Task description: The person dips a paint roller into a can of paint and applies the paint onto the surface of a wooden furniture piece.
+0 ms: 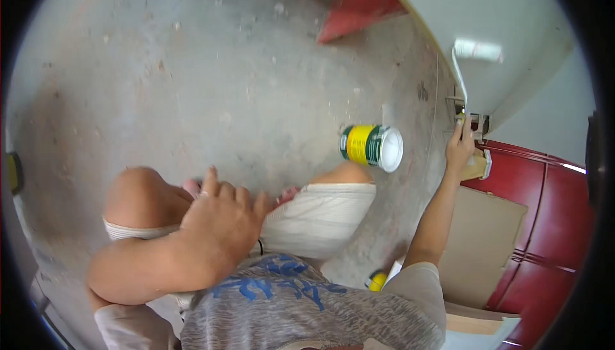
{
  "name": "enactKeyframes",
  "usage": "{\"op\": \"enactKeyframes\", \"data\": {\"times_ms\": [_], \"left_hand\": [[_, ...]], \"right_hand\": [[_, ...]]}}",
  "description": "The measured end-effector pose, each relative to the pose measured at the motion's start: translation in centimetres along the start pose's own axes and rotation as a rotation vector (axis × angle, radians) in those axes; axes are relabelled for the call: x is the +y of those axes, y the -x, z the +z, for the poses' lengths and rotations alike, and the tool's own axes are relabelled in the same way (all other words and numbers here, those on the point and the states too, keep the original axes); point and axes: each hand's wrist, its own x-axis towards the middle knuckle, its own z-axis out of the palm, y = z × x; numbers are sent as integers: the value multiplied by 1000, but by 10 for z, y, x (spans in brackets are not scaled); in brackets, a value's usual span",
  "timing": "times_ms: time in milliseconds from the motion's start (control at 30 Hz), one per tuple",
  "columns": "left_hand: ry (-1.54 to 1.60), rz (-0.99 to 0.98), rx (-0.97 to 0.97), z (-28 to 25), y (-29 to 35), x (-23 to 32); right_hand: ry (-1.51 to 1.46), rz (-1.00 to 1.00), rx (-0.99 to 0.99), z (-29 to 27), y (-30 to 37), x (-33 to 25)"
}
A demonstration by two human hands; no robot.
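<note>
At the right, my right arm is stretched out and my right hand (460,148) grips the handle of a paint roller (478,50). The white roller sleeve lies against a pale, smooth panel (512,4); its bent wire frame runs down to my fingers. My left hand (224,215) hovers over my lap between my bent knees, fingers loosely extended and nothing seen in it. On the floor in front of my right knee stands a green and yellow paint can (362,145), its white inside showing at the top.
Stained grey concrete floor (224,81) spreads ahead. Red metal panels (512,170) and a brown cardboard sheet (480,247) are at the right. A second yellow container (377,280) sits beside my right hip. Another yellow-green object (13,174) is at the far left edge.
</note>
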Motion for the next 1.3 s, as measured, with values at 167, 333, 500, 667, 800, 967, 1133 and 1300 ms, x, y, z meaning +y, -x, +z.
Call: {"op": "enactKeyframes", "data": {"times_ms": [167, 333, 500, 667, 800, 967, 1133, 1300], "left_hand": [[54, -40, 157, -1, 1, 7], [122, 20, 233, 1, 5, 12], [70, -150, 76, 0, 5, 13], [-64, -221, 18, 9, 26, 17], [-67, -39, -36, 12, 34, 9], [-54, -164, 27, 27, 26, 14], [-487, 108, 272, 53, 38, -11], [-129, -53, -20, 3, 19, 16]], "right_hand": [[-198, -221, 171, 12, -59, -79], [-357, 37, -86, 8, 2, -141], [-826, 788, -566, 29, 111, -133], [-808, 1066, -704, 31, 108, -77], [-393, 993, -798, 42, 88, -13], [-802, 1052, -631, 54, 56, 15], [-544, 955, -570, 70, 4, 23], [-374, 717, -493, 88, 8, -2]]}}
